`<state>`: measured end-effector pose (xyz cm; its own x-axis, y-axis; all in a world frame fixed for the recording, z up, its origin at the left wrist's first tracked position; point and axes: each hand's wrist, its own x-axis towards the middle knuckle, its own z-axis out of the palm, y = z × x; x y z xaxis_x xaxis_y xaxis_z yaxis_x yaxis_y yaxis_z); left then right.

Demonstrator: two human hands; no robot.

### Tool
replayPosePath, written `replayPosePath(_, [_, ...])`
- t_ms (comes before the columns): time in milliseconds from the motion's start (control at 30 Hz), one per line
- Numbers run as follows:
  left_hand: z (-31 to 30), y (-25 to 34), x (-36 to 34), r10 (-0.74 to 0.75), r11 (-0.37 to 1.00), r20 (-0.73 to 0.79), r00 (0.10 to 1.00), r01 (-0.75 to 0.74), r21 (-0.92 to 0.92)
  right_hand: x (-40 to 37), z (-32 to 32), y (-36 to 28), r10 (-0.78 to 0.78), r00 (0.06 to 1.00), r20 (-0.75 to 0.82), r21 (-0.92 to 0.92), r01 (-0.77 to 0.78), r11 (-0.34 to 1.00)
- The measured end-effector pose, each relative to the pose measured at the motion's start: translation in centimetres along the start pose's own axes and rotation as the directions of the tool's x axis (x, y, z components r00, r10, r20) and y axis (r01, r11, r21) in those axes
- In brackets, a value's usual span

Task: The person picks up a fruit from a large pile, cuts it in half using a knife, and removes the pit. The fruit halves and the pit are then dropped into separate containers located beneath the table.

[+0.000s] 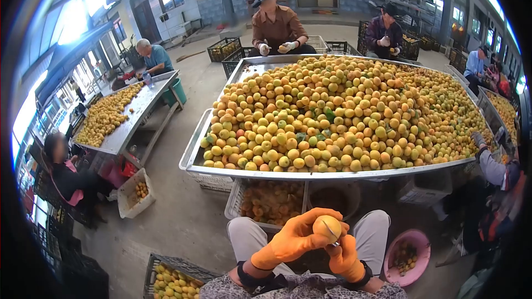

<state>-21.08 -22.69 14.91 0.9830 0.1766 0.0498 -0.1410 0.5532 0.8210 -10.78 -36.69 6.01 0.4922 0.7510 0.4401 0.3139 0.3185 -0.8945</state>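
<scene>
My left hand (291, 239), in an orange glove, is closed around a yellow-orange apricot (326, 227) held above my lap. A dark line of a cut runs across the fruit's near side. Just below it, my right hand (347, 258), gloved in orange too, is closed on a small knife (334, 243). Little of the knife shows, and its blade is right at the apricot. Ahead of my knees stands a metal-rimmed table (332, 175) heaped with apricots (332, 116), some green leaves among them.
Under the table edge sit a white crate (234, 202) of apricots and a round basin (354, 196). A pink basin (423, 254) with fruit is right of my legs, a black crate (152, 271) at left. Several people work around this table and a second table (147, 97).
</scene>
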Motion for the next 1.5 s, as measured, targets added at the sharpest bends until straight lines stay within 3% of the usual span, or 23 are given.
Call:
replayPosePath(133, [-0.2, 0.9, -0.1, 0.002, 0.990, 0.009, 1.000, -0.004, 0.143, 0.5, 0.2, 0.0, -0.144, 0.989, -0.019, -0.059, 0.143, 0.988])
replayPosePath(200, [-0.7, 2.3, 0.4, 0.009, 0.752, 0.132, 0.991, -0.094, 0.653, 0.6, -0.2, 0.3, -0.133, 0.991, 0.020, -0.054, 0.134, 0.989])
replayPosePath(233, [-0.7, 2.5, 0.5, 0.010, 0.753, 0.132, 0.991, -0.094, 0.651, 0.7, -0.4, 0.4, -0.127, 0.990, 0.056, -0.049, 0.129, 0.990])
replayPosePath(300, [-0.5, 2.9, 0.8, 0.155, 0.541, 0.233, 0.960, -0.280, 0.793, 0.5, 0.4, 0.4, -0.151, 0.989, 0.001, -0.078, 0.150, 0.986])
replayPosePath(400, [-0.2, 3.6, 1.0, 0.215, 0.391, 0.290, 0.933, -0.354, 0.850, 0.4, 0.4, 1.4, -0.139, 0.990, -0.010, -0.092, 0.138, 0.986])
replayPosePath(533, [-0.8, 4.5, 1.5, 0.104, 0.286, 0.250, 0.963, -0.270, 0.919, 0.8, -0.5, 2.2, -0.064, 0.990, 0.125, -0.025, 0.067, 0.997])
replayPosePath(600, [-0.6, 3.7, 1.7, 0.050, 0.710, 0.149, 0.988, -0.140, 0.690, 1.4, -0.3, 1.0, -0.104, 0.992, 0.071, -0.018, 0.105, 0.994])
replayPosePath(633, [0.1, 2.7, 1.3, 0.056, 0.927, 0.027, 0.998, -0.062, 0.370, 1.6, -0.2, 0.4, -0.140, 0.990, 0.016, -0.013, 0.140, 0.990])
replayPosePath(667, [0.3, 1.7, 1.2, 0.054, 0.925, 0.034, 0.998, -0.063, 0.374, 1.8, -0.2, 0.2, -0.144, 0.990, 0.010, -0.016, 0.144, 0.989])
replayPosePath(767, [0.4, -0.5, 1.3, 0.130, 0.989, 0.085, 0.988, -0.122, -0.088, 2.6, -0.4, 0.0, -0.164, 0.986, 0.025, 0.022, 0.164, 0.986])
replayPosePath(833, [0.2, -0.8, 0.6, 0.105, 0.993, 0.053, 0.993, -0.101, -0.065, 3.5, -0.9, 0.2, -0.333, 0.942, 0.048, -0.067, 0.336, 0.940])
replayPosePath(900, [0.1, -0.1, -0.1, 0.037, 0.999, 0.062, 0.997, -0.036, -0.014, 2.9, -1.8, 1.1, -0.324, 0.941, 0.098, -0.071, 0.331, 0.941])
replayPosePath(1000, [-0.2, 0.5, -0.3, 0.077, 0.979, 0.155, 0.985, -0.104, 0.175, 3.3, -2.0, 1.1, -0.350, 0.928, 0.129, -0.056, 0.359, 0.932])
replayPosePath(1067, [0.1, 1.6, -0.2, 0.073, 0.979, 0.140, 0.987, -0.098, 0.177, 3.3, -2.8, 1.6, -0.396, 0.888, 0.234, -0.028, 0.414, 0.910])
replayPosePath(1133, [-0.2, 3.4, 0.6, 0.077, 0.733, 0.347, 0.935, -0.290, 0.616, 3.1, -3.0, 1.1, -0.347, 0.904, 0.251, -0.066, 0.374, 0.925])
replayPosePath(1167, [-0.1, 4.1, 0.7, 0.078, 0.733, 0.348, 0.934, -0.290, 0.616, 3.0, -3.1, 0.8, -0.298, 0.918, 0.262, -0.105, 0.334, 0.937])
replayPosePath(1233, [0.2, 5.3, 0.7, 0.051, 0.530, 0.340, 0.939, -0.314, 0.787, 2.3, -3.1, 0.8, -0.226, 0.938, 0.261, -0.100, 0.259, 0.961])
replayPosePath(1267, [0.1, 5.8, 0.8, 0.052, 0.528, 0.343, 0.938, -0.318, 0.788, 2.0, -3.1, 0.8, -0.155, 0.953, 0.259, -0.094, 0.185, 0.978])
replayPosePath(1333, [-0.1, 6.3, 1.0, 0.016, 0.418, 0.241, 0.970, -0.226, 0.880, 1.6, -2.9, 0.3, -0.083, 0.968, 0.236, -0.120, 0.114, 0.986])
replayPosePath(1400, [-0.9, 5.4, 1.5, 0.009, 0.450, 0.292, 0.956, -0.265, 0.853, 1.5, -2.3, 0.0, -0.015, 0.980, 0.200, -0.144, 0.045, 0.989])
replayPosePath(1433, [-0.8, 3.9, 1.4, 0.012, 0.783, 0.242, 0.970, -0.159, 0.601, 1.6, -1.8, -0.1, -0.091, 0.983, 0.158, -0.079, 0.105, 0.991])
replayPosePath(1467, [-0.6, 2.3, 1.3, -0.010, 0.972, 0.193, 0.981, -0.036, 0.234, 1.7, -1.6, -0.1, -0.166, 0.980, 0.112, -0.016, 0.169, 0.986])
replayPosePath(1500, [-0.2, 0.7, 1.1, -0.034, 0.999, 0.129, 0.991, 0.034, 0.002, 1.0, -1.7, 1.7, -0.156, 0.983, 0.101, 0.020, 0.154, 0.988])
